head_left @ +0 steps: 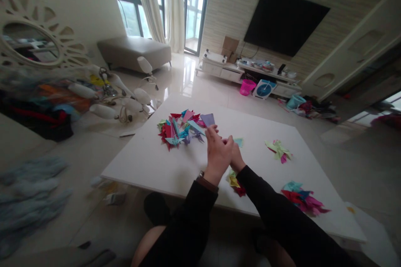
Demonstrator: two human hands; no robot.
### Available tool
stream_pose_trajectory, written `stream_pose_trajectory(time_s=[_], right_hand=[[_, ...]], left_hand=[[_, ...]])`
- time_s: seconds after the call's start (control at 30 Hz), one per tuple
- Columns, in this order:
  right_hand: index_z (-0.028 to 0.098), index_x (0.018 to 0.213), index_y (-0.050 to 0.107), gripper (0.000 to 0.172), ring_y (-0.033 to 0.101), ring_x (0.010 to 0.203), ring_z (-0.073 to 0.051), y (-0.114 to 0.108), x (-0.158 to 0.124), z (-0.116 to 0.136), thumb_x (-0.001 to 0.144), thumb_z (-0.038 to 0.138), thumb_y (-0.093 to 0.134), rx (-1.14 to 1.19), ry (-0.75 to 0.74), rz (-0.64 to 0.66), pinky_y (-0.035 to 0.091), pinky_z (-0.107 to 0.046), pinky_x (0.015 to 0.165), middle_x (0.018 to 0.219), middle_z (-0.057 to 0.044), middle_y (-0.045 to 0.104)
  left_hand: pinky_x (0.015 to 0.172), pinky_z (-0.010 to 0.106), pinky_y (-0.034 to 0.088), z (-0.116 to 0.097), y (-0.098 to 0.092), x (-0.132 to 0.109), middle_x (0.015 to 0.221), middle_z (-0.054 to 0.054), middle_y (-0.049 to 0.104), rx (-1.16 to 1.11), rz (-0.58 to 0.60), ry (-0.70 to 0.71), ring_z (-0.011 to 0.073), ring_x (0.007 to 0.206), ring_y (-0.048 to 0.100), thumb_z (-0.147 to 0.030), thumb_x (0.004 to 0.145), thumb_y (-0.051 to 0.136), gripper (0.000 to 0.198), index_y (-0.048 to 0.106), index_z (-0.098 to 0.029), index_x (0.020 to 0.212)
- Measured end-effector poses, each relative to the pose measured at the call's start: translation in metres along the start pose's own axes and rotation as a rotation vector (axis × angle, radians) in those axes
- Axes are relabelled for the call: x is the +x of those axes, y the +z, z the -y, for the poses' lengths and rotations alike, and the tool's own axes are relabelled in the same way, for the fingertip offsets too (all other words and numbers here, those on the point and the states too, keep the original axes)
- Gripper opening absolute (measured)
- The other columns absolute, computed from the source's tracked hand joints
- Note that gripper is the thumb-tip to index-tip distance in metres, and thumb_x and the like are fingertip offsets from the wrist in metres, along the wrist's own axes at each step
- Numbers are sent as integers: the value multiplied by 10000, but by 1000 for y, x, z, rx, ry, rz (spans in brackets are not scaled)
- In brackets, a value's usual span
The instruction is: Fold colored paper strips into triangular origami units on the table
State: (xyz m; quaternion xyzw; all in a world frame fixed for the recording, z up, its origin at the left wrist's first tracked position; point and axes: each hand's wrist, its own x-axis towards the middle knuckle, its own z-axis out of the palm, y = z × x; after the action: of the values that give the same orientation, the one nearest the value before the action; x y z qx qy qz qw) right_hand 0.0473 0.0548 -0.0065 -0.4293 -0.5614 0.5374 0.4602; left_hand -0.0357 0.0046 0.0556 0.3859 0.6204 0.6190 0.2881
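Both hands meet above the middle of a white low table [163, 162]. My left hand [216, 152] is raised with its back to the camera, fingers curled together. My right hand [235, 157] sits just behind it, mostly hidden, pinching a small light blue folded paper [239, 142]. A big heap of coloured folded paper pieces [181, 128] lies just beyond the hands. A yellow and red folded piece [235, 183] lies under my wrists.
More folded papers lie on the table: a green and pink bunch [278, 150] at the right, a teal and magenta bunch [302, 198] near the front right edge. A chandelier [115, 98] lies on the floor to the left. A TV stand [250, 76] stands far back.
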Motion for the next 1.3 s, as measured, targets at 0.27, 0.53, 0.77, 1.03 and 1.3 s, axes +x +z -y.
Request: stream_pose_trajectory(time_s=[0.27,0.53,0.77,1.03,1.3], right_hand=[[186,804,751,268,525,601,-119,-104,-72,7,790,449,801,78,24,-102,422,-253,591,683,-9,666],[199,866,757,244,596,703,-130,-134,-75,2,798,430,799,131,81,-74,460,-254,675,763,-11,691],[209,853,748,264,584,698,-129,-160,-64,11,710,408,848,280,60,-265,447,-270,659,782,-3,693],[193,759,729,249,576,638,-124,-157,-73,20,668,375,872,310,90,-302,443,-285,647,692,11,669],[200,835,729,241,584,634,-118,-150,-74,21,727,379,848,298,20,-301,460,-286,640,745,10,687]], left_hand=[[739,304,520,15,35,-15,1106,158,671,-272,352,-372,198,904,669,-304,842,690,349,578,-115,1113],[642,273,511,21,75,-36,740,65,714,-203,490,-142,163,671,659,-282,777,704,162,711,-121,793],[651,266,517,22,96,-43,756,65,745,-76,601,26,171,698,672,-322,803,705,192,751,-136,815],[660,279,550,33,101,-52,776,64,750,-189,523,-35,182,707,699,-315,777,756,284,716,-126,985],[650,296,567,28,92,-55,787,91,773,-155,600,-42,204,704,715,-379,759,799,387,771,-116,1042]])
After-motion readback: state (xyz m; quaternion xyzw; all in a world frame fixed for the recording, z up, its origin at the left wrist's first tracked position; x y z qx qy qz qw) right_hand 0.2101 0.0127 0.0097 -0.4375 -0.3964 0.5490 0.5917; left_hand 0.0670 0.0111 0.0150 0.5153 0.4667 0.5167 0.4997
